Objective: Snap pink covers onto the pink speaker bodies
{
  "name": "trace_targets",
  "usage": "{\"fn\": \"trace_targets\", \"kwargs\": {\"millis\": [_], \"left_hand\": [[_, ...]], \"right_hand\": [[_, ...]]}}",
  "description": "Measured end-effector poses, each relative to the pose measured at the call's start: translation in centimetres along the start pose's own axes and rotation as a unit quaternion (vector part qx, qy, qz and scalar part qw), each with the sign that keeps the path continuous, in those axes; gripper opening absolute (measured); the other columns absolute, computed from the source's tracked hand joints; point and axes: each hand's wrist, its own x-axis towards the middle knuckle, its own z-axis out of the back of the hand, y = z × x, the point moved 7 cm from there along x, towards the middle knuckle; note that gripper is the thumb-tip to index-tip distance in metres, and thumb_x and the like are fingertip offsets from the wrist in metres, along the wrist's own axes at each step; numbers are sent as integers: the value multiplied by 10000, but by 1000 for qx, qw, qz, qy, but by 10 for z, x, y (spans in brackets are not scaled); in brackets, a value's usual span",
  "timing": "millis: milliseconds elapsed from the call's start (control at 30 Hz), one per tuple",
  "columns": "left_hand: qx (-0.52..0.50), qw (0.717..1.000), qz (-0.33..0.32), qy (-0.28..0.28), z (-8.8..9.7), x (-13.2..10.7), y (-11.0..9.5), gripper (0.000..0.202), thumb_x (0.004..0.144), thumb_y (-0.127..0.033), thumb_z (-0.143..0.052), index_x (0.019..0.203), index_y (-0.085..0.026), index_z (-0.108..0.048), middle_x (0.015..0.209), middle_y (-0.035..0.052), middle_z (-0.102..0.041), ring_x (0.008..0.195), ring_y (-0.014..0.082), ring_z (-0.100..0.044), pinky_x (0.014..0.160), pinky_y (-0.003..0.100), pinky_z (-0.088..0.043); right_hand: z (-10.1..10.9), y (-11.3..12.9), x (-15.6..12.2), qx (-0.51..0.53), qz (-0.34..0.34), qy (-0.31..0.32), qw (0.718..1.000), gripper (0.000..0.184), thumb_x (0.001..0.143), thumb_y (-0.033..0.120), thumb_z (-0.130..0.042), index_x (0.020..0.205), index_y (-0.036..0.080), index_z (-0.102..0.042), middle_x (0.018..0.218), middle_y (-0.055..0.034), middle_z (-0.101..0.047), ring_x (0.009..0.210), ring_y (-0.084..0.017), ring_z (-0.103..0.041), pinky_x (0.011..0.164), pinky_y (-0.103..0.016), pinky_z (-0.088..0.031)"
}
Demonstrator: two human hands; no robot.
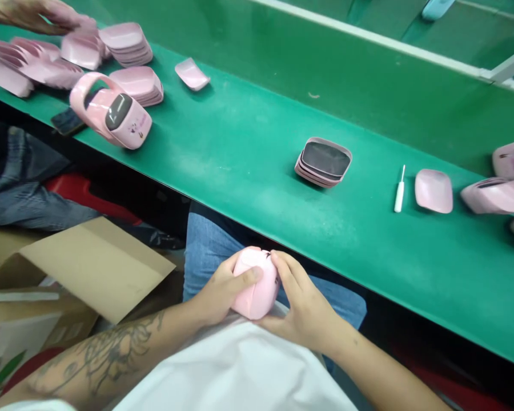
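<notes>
- Your white shirt (235, 371) fills the bottom of the view, with your tattooed left forearm (98, 357) and bare right forearm (381, 371) coming in from either side.
- Your left hand (223, 288) and right hand (300, 302) hold a pink plastic shell (255, 285) between them, above your jeans (209, 262) and just below the desk edge.
- Your left fingers (240, 278) are shut against its face, the thumb lying across it. Your right fingers (285, 274) curl over its far side, leaving a narrow gap, and your right palm cups it from below.
- Keep the pressure even from both sides and your thumb flat, so the smooth shell stays steady.
- Its long axis runs roughly up and down in view, tilted slightly, with 1 end pointing toward the desk and the other toward your chest.
- On the green desk (257, 142) lie stacks of pink shells (128, 85), a handled pink case (110, 111), a dark-lined stack (323, 162), and a white-handled screwdriver (400, 191).
- A co-worker's hand (36, 14) reaches in across the desk at the top left.
- A cardboard box (85, 268) stands open to your left.
</notes>
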Motion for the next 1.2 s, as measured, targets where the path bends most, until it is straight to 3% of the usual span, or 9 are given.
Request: {"fn": "trace_targets", "kwargs": {"millis": [233, 467, 600, 767, 900, 1067, 1200], "left_hand": [[26, 999, 21, 12, 2, -3, 3, 745, 797, -505, -928, 1398, -214, -598, 1234, 106, -725, 1048, 256, -710, 905, 373, -578], [40, 999, 1, 18, 5, -10, 6, 797, 795, -520, -931, 1433, -215, -563, 1300, 129, -708, 1103, 263, -697, 941, 376, -571], [-12, 998, -10, 57, 7, -8, 11, 804, 797, -513, -934, 1445, -226, -554, 1339, 147, -702, 1135, 284, -710, 957, 396, -581], [-91, 989, 3, 114, 7, -4, 16, 900, 672, -503, -1019, 1403, -211, -582, 1358, 169, -703, 1162, 296, -727, 983, 392, -593], [-106, 984, 18, 141, 5, -4, 8, 807, 705, -419, -1015, 1375, -205, -619, 1271, 149, -740, 1075, 264, -760, 939, 369, -617], [-81, 975, -20, 204, -7, -11, -18, 792, 699, -483, -1006, 1337, -184, -643, 1211, 152, -746, 1010, 265, -763, 880, 356, -627], [-79, 974, -23, 210, -9, -13, -27, 793, 716, -333, -1006, 1391, -222, -605, 1231, 130, -755, 1063, 268, -764, 925, 381, -622]], "right_hand": [[0, 2, -6, -8, 39, -5, 999, 1085, 873, 388, -833, 1707, 151, -179, 1580, -285, -499, 1480, -427, -555, 1151, -625, -577], [-8, -3, -19, 22, 81, -12, 996, 1120, 874, 325, -799, 1727, 134, -99, 1653, -282, -427, 1577, -399, -445, 1209, -613, -518], [-8, -1, -22, 30, 111, -31, 993, 1135, 841, 321, -803, 1730, 122, -126, 1687, -275, -387, 1597, -403, -410, 1233, -617, -487], [-7, 3, -19, 62, 108, -37, 992, 1160, 816, 347, -810, 1733, 124, -135, 1690, -265, -396, 1570, -427, -444, 1232, -633, -476], [-7, 10, -12, 34, 124, -43, 991, 1146, 817, 359, -818, 1733, 152, -162, 1650, -263, -439, 1535, -432, -481, 1194, -645, -499], [-3, 19, -3, -13, 158, -47, 986, 1124, 828, 331, -816, 1733, 153, -174, 1639, -263, -445, 1551, -423, -460, 1208, -636, -485], [7, 22, -1, 25, 165, -50, 985, 1115, 839, 324, -783, 1739, 148, -150, 1694, -236, -401, 1590, -405, -422, 1262, -617, -443]]}}
